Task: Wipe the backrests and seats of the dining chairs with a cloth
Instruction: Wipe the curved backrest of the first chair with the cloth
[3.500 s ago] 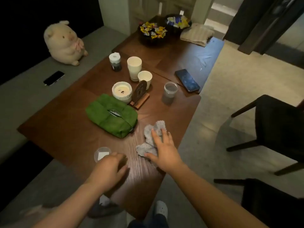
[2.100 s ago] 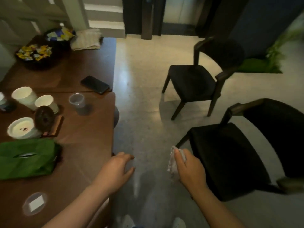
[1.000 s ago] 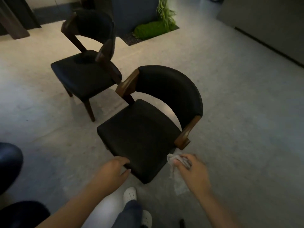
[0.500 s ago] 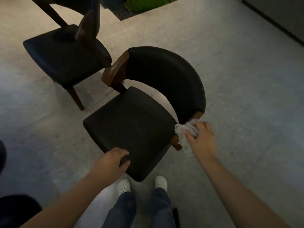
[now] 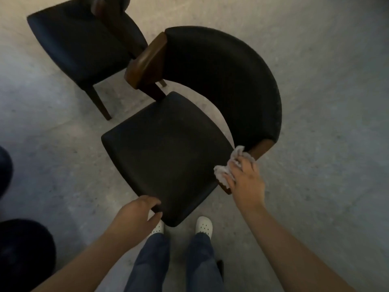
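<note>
Head view looks steeply down on a dining chair with a black padded seat and a curved black upholstered backrest that ends in brown wooden arm tips. The person stands at the front corner of this chair, white shoes just beside it on the grey speckled floor. The left hand grips the seat's front edge, fingers curled over the rim and thumb tucked under it, probably to stop the chair sliding or turning once wiping pressure comes on. The right hand holds a pale grey crumpled cloth at the seat's right side. It presses the cloth against the wooden arm tip where the backrest comes down. The fingers are bent over the bunched fabric and lie close together, so most of the cloth is wadded beneath them and only a ruffled edge shows towards the seat. Bunching it this way gives a firm pad to rub with. Starting at the backrest's end suggests a sweep along the curve is intended, with the seat to follow. Neither surface appears to have been wiped yet. A second dark chair of the same kind stands beyond the first chair's left arm tip, awaiting its turn.
</note>
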`<state>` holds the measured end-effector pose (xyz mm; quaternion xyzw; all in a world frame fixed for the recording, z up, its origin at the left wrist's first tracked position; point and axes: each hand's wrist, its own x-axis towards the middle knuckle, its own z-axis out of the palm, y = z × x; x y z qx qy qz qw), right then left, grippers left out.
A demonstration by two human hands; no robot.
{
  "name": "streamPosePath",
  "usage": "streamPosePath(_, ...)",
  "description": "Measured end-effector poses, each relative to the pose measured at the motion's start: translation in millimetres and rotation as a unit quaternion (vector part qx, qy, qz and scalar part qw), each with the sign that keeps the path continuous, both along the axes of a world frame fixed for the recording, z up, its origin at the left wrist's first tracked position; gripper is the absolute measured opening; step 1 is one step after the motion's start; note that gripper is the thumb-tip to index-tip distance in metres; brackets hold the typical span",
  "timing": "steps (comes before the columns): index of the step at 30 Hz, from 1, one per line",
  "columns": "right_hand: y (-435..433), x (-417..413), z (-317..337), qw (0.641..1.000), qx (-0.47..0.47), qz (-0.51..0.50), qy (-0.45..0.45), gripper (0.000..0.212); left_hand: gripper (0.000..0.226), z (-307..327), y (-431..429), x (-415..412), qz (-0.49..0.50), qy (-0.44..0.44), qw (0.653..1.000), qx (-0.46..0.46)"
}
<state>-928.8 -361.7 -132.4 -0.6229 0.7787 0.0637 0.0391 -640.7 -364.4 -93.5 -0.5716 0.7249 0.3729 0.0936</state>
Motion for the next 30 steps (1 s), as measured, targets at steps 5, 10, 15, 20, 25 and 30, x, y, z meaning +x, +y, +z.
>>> streamPosePath(5,6,34,-23,0.996,0.086,0.025,-0.029,0.045,0.033,-7,-5,13,0.02,-0.023,1.0,0.005)
streamPosePath(10,9,50,-18,0.984,0.132,0.042,-0.113,0.034,0.032,-7,-9,28,0.035,-0.031,0.999,0.01)
streamPosePath(15,-28,18,16,0.998,-0.04,0.047,-0.033,0.034,0.033,-5,-14,29,0.045,-0.026,0.998,0.017)
streamPosePath(20,-73,-17,15,0.978,0.07,0.033,0.193,0.035,0.036,-7,-15,24,0.054,-0.017,0.998,0.027)
streamPosePath(25,-61,20,-2,0.968,0.189,0.084,0.139,0.029,0.037,-10,-15,29,0.067,-0.013,0.997,0.037)
streamPosePath(30,-44,51,0,0.96,0.188,0.001,-0.209,0.025,0.039,-8,-23,33,0.078,-0.002,0.996,0.032)
